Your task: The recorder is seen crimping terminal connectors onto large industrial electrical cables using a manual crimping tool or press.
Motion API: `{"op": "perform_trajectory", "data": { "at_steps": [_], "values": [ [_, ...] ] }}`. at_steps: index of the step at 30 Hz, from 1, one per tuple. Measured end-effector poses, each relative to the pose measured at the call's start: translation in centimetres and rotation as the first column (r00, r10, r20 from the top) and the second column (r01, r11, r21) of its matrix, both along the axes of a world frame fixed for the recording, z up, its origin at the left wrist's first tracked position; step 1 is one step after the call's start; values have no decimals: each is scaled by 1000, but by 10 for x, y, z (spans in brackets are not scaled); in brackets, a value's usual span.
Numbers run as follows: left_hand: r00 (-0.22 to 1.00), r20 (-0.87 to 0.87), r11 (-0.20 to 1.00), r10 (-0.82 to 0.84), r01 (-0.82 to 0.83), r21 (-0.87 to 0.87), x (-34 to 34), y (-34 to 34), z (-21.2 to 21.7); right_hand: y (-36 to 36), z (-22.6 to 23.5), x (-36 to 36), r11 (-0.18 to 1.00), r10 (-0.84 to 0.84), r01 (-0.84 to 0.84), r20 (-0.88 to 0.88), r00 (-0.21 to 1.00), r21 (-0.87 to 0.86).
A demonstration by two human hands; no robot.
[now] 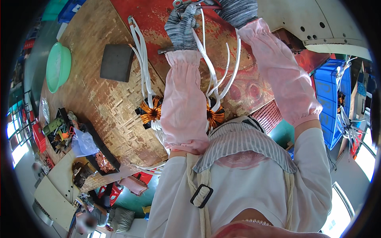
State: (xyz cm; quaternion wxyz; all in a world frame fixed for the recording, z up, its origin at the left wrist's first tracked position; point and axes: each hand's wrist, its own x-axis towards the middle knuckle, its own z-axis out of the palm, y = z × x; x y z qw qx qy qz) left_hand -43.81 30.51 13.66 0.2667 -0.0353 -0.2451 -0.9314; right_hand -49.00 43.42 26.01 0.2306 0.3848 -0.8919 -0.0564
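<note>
White shirt (246,194) closest, gloved hands working at the worn table (95,35).
The left hand (180,29) is closed around a white lead (204,54) above a copper coil (214,118); the right hand (239,12) is curled, its hold I cannot tell.

White leads (210,67) curve from a partly hidden copper-wound coil (214,118) toward a hand tool (210,6).

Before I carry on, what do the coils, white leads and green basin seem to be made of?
Coils: probably enamelled copper wire, judging by the shiny orange-brown strands.
White leads: smooth and bending in curves, perhaps plastic-sleeved wire; the sleeving could be fibre.
Green basin: likely moulded plastic, with even colour and slight sheen.
</note>
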Motion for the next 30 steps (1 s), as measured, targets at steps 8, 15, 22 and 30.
{"op": "perform_trajectory", "data": {
  "at_steps": [8, 15, 22, 30],
  "values": [
    [968, 212, 990, 138, -134, -31, 22, -5, 13, -31, -6, -19, 950, 171, -230, 263, 949, 210],
    [913, 386, 987, 132, -86, -135, 6, -15, -1, -28, -18, -28, 961, 147, -202, 271, 951, 191],
    [968, 206, 964, 144, -90, -250, 13, -18, -15, 3, -82, -7, 624, 246, 399, 654, 715, -672],
    [860, 440, 952, 260, -152, -266, 2, -32, -15, 82, -161, 48, 659, 380, 577, 876, 299, -483]
  ]
}}
